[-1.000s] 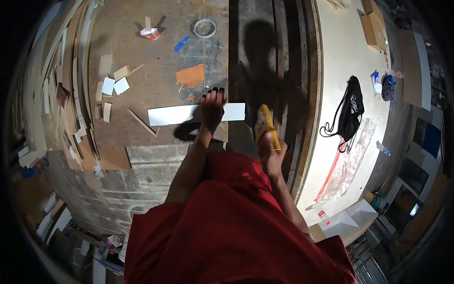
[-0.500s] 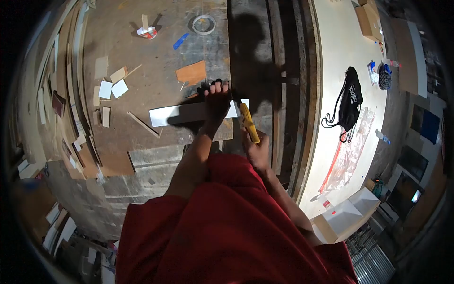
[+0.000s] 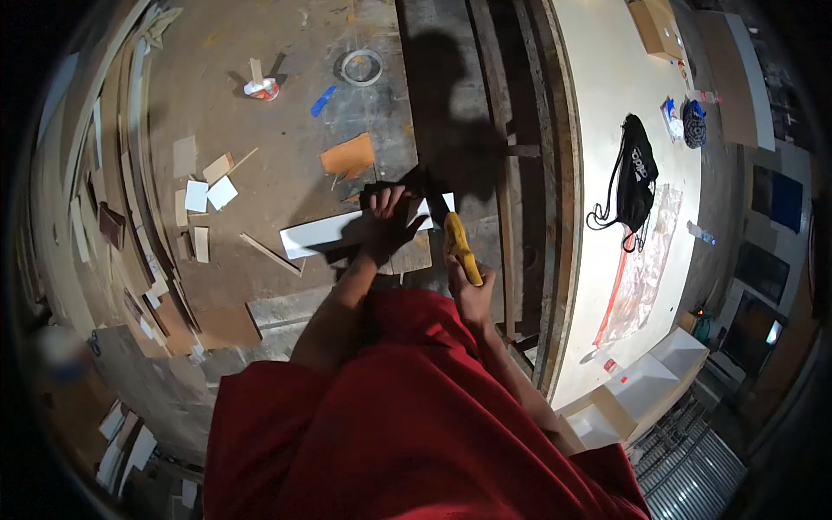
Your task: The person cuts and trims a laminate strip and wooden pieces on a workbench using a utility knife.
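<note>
A long white board (image 3: 316, 236) lies on the brown worktable, its right end past the table's edge. My left hand (image 3: 387, 221) rests on top of it with the fingers apart, pressing from above. My right hand (image 3: 472, 290) is closed round the yellow handle of a saw (image 3: 461, 247). The dark blade points away from me and meets the board near its right end; shadow hides part of the contact.
An orange-brown piece (image 3: 347, 156), a tape roll (image 3: 360, 68), a small can (image 3: 262, 89) and white offcuts (image 3: 223, 193) lie on the worktable. Long strips line its left side. At right, a black bag (image 3: 637, 173) lies on a pale panel (image 3: 598, 52).
The saw in my right hand has moved left from beside the board to its right end. My left hand stays on the board, which now appears more tilted. The view has shifted slightly.
</note>
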### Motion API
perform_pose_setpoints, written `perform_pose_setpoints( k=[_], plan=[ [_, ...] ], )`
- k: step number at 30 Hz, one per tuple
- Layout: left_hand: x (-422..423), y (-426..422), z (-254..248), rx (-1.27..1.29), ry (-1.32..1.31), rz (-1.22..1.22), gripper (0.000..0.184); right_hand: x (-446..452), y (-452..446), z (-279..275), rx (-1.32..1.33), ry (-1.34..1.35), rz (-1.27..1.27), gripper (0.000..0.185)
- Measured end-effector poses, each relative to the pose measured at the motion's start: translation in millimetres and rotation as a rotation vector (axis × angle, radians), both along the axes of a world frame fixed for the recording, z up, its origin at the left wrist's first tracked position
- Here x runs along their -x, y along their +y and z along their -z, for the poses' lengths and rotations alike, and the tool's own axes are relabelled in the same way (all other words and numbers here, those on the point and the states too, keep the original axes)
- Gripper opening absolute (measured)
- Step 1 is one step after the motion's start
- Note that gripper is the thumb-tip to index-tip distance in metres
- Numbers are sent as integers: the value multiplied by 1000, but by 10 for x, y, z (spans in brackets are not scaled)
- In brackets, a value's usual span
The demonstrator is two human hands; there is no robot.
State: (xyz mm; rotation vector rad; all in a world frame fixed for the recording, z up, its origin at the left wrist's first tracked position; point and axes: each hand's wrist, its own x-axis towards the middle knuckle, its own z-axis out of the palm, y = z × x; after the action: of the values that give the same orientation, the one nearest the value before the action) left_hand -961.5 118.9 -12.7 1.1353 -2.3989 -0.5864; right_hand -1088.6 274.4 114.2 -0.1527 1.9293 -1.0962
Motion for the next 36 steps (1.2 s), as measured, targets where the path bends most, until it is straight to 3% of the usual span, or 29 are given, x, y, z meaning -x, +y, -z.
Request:
perform_pose_setpoints(
  k=[1, 4, 12, 16, 21, 31, 33, 36],
  plan=[
    [-112, 31, -39, -52, -31, 97, 70, -13, -15, -77, 52, -48, -10, 24],
    [-246, -12, -218, -156, -71, 197, 75, -44, -32, -160, 111, -85, -62, 22],
    [-139, -251, -238, -149, 25, 221, 78, 69, -288, -105, 188, -34, -106, 25],
    [-97, -258, -219, 42, 15, 146, 67, 135, -437, -196, 172, 19, -165, 30],
    [-20, -214, -129, 48, -21, 17, 68, 149, -476, -282, 143, -36, -256, 32],
    [-52, -284, -290, 0, -48, 76, 59, 114, -421, -269, 119, -12, -305, 33],
    [-31, -301, -351, -8, -44, 84, 48, 88, -416, -298, 141, -5, -291, 33],
    [161, -295, 7, -90, -238, -54, 44, 49, -440, -293, 176, 25, -290, 33]
  ],
)
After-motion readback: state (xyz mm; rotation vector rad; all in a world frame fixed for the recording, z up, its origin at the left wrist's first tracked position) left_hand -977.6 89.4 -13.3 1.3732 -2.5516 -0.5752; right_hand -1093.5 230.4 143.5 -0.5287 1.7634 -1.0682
